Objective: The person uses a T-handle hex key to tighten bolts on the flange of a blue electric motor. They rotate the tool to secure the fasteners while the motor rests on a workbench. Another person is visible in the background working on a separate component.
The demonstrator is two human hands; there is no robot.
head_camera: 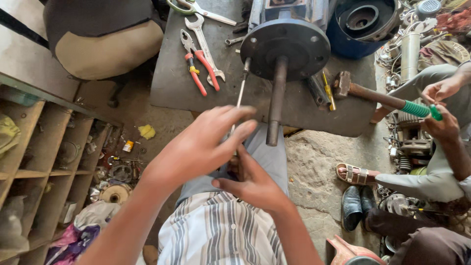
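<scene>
Long bolt: a thin bright rod (241, 91) runs from a hole in the motor's round flange toward the person; its near end disappears between the two hands, above the lap.
Left hand: the left hand (201, 147) is closed lightly around the rod's near end, fingers stretched forward along it, which looks like a way to keep the rod in line with the hole.
Right hand: the right hand (250, 182) sits just below and nearer, fingers curled up toward the same end; whether it actually pinches the rod I cannot tell, since the left hand covers the contact.
Motor: a blue motor body with a dark round flange (285, 46) and a rusty shaft (276, 100) pointing at the person, lying on its side so the flange face is reachable.
Tools: red-handled pliers (196, 61) and a spanner (205, 46) lie to the left of the flange, a yellow screwdriver (327, 91) and a hammer (378, 98) to the right, all within arm's reach.
Surface: a dark, worn metal bench top (171, 86), smeared and scratched.
Room: a dusty workshop floor; wooden shelf compartments (39, 157) on the left hold odd parts, and on the right another person's hands (441, 105) work among scattered scrap.
</scene>
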